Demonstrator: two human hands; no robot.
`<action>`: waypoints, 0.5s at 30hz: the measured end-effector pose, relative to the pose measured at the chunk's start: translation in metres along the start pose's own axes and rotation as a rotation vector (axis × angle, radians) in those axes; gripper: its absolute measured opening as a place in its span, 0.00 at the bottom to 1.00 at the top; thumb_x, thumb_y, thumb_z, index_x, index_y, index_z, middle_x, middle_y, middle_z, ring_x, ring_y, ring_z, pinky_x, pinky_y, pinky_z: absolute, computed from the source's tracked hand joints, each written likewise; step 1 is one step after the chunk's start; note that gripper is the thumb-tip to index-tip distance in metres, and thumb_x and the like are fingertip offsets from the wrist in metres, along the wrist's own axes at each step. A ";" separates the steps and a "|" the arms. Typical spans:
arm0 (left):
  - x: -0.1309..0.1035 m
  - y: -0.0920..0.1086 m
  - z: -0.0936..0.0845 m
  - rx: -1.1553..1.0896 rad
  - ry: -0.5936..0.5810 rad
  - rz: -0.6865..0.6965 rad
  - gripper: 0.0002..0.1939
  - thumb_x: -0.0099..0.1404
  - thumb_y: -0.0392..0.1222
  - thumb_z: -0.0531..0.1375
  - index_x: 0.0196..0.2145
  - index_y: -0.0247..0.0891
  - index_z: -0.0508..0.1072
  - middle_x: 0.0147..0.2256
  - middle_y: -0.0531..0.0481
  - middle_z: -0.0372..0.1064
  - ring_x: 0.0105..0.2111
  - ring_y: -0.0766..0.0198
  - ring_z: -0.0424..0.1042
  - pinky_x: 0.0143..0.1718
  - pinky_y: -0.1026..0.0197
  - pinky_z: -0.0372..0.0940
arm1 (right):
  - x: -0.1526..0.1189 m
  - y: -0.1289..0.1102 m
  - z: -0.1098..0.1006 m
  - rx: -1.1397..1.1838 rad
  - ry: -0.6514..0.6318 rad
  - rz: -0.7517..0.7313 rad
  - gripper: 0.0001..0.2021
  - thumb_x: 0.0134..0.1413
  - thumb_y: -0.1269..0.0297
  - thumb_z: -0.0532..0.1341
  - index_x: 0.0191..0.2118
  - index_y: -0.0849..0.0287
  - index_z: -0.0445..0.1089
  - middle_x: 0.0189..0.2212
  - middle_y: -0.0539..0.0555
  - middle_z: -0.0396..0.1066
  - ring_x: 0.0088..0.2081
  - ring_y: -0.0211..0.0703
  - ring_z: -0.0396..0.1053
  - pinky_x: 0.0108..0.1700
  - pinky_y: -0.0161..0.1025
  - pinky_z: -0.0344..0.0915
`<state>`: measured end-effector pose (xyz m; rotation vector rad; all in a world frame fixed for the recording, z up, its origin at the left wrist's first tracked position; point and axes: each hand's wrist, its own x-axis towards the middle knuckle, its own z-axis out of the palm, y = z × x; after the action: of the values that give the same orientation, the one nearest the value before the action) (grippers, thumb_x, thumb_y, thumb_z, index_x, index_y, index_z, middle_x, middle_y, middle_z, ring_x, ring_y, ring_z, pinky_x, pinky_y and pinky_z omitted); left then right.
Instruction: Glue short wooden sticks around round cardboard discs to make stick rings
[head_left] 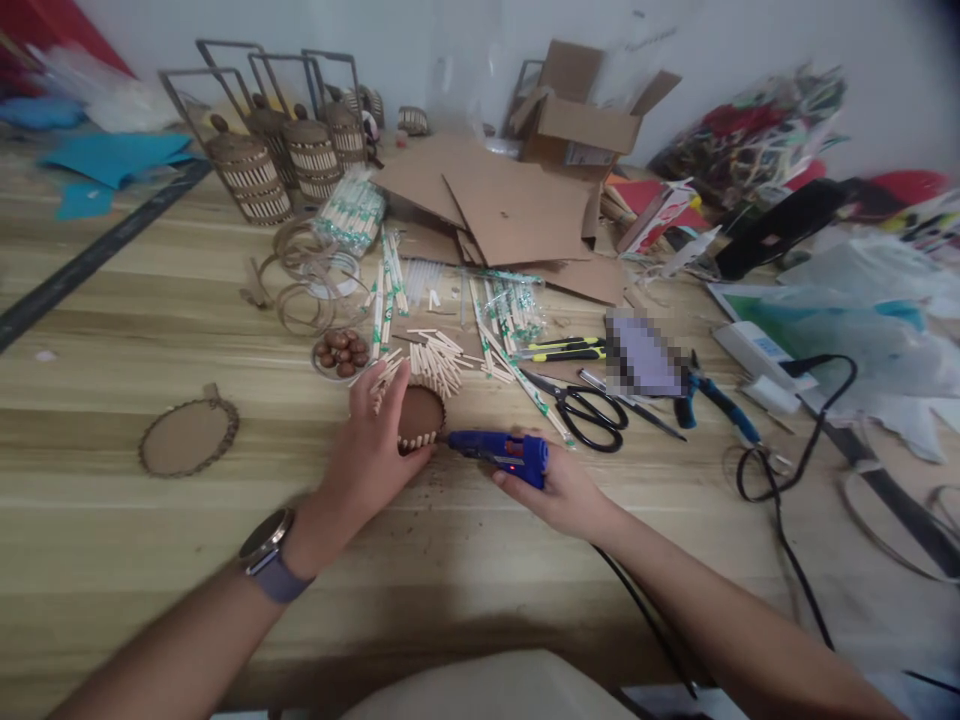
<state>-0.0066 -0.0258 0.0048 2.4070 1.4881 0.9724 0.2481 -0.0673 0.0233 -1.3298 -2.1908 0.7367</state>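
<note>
My left hand (pixel 371 435), with a watch on its wrist, steadies a round brown cardboard base (pixel 421 412); thumb and fingers sit around its edge. Short pale sticks stand along the rim of the base. In my right hand (pixel 566 487) is a blue glue gun (pixel 499 455) with a small red light. Its nozzle points left and meets or nearly meets the near right rim; exact contact is too small to tell. Just beyond the base lies a loose pile of short cut sticks (pixel 435 365). A bowl of brown beads (pixel 341 352) stands beyond my left hand.
Black-handled scissors (pixel 592 415), a yellow-black cutter (pixel 566 350) and blue pliers (pixel 720 405) lie right. Cardboard sheets (pixel 517 210) and handled stick-covered lanterns (pixel 251 175) are at the back. A braided-edge cardboard oval (pixel 187 437) lies left; a black cable (pixel 780 530) runs along the right.
</note>
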 end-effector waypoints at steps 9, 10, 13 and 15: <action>-0.001 0.001 0.000 -0.006 -0.007 -0.031 0.55 0.55 0.39 0.72 0.71 0.48 0.43 0.64 0.35 0.49 0.65 0.39 0.57 0.58 0.36 0.67 | 0.000 0.000 0.000 0.015 0.024 0.008 0.10 0.62 0.58 0.60 0.31 0.55 0.70 0.29 0.53 0.72 0.33 0.47 0.69 0.38 0.42 0.64; -0.001 0.001 0.000 0.001 -0.009 -0.033 0.55 0.55 0.39 0.72 0.71 0.48 0.43 0.64 0.35 0.50 0.65 0.38 0.57 0.58 0.35 0.67 | 0.000 -0.001 0.000 0.014 0.025 0.006 0.10 0.63 0.58 0.59 0.31 0.55 0.70 0.29 0.53 0.72 0.33 0.47 0.69 0.38 0.42 0.64; -0.001 0.001 0.000 0.012 -0.002 -0.018 0.56 0.55 0.40 0.72 0.71 0.49 0.42 0.64 0.35 0.50 0.65 0.38 0.56 0.59 0.34 0.65 | -0.001 0.000 0.000 0.020 0.028 0.003 0.10 0.63 0.57 0.59 0.32 0.55 0.70 0.29 0.53 0.72 0.34 0.47 0.69 0.38 0.42 0.64; -0.001 0.000 0.000 0.009 0.002 -0.006 0.56 0.56 0.40 0.72 0.71 0.50 0.41 0.64 0.35 0.50 0.65 0.39 0.56 0.60 0.34 0.65 | -0.001 0.000 0.001 0.018 0.027 0.008 0.10 0.62 0.57 0.59 0.32 0.55 0.70 0.29 0.53 0.72 0.34 0.47 0.69 0.38 0.42 0.64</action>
<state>-0.0064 -0.0268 0.0043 2.4074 1.5021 0.9689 0.2479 -0.0680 0.0225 -1.3331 -2.1535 0.7361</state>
